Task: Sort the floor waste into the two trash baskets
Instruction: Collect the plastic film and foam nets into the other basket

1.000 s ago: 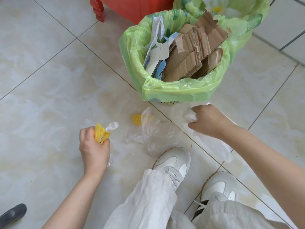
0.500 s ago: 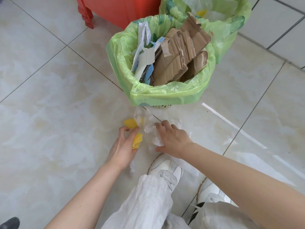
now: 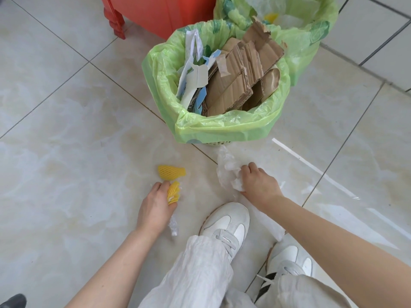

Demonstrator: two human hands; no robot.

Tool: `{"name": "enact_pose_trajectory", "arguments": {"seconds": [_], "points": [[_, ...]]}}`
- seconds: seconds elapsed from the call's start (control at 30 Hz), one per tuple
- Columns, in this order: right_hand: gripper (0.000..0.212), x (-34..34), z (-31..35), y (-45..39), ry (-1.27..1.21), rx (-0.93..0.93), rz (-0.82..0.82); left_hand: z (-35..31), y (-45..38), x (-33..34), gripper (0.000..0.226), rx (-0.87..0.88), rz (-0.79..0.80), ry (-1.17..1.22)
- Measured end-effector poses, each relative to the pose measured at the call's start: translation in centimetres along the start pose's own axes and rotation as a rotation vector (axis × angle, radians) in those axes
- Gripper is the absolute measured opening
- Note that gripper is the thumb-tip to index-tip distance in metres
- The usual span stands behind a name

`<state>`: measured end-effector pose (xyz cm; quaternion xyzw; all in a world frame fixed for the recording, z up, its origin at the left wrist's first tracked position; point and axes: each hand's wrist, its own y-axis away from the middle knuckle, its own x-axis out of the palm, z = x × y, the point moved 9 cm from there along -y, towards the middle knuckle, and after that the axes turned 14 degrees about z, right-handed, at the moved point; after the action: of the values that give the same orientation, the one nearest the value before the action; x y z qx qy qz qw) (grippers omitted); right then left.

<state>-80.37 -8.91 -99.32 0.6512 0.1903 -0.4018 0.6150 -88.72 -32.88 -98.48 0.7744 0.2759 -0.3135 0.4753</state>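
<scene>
Beside the cardboard basket (image 3: 222, 132), left hand (image 3: 155, 207) grips yellow foam net (image 3: 173, 192), right hand (image 3: 258, 185) bunches clear plastic film (image 3: 226, 172), gathering non-paper waste.

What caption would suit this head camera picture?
Left hand grips yellow foam net; right hand bunches clear plastic before the cardboard-filled basket.
</scene>
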Motion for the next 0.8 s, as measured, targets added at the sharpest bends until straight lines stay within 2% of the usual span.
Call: {"name": "enact_pose_trajectory", "arguments": {"seconds": [0.17, 0.3, 0.4, 0.47, 0.57, 0.63, 0.8], "points": [[0.027, 0.0, -1.4, 0.4, -0.008, 0.023, 0.006, 0.0, 1.0, -0.3, 0.037, -0.064, 0.050, 0.136], [0.030, -0.1, -1.9, 0.5, -0.009, 0.047, 0.075, -2.6, 2.2, -0.7, 0.055, 0.034, 0.115, 0.274], [0.027, -0.2, -2.0, 0.7, -0.002, 0.047, 0.067, -3.9, 1.9, -2.8, 0.071, 0.075, 0.041, 0.353], [0.028, 0.0, -2.2, 0.9, 0.007, 0.040, 0.054, -4.4, 0.7, -3.8, 0.082, 0.072, 0.014, 0.303], [0.031, 0.1, -2.7, 1.2, -0.020, 0.026, 0.055, -4.1, -1.9, -3.0, 0.096, -0.008, 0.093, 0.206], [0.031, 0.0, -3.0, 1.4, -0.046, 0.016, 0.052, -3.5, -3.2, -2.0, 0.105, -0.068, 0.172, 0.234], [0.027, 0.1, -3.3, 1.7, -0.070, -0.007, 0.037, -1.5, -5.0, -3.0, 0.118, -0.194, 0.084, 0.412]]}}
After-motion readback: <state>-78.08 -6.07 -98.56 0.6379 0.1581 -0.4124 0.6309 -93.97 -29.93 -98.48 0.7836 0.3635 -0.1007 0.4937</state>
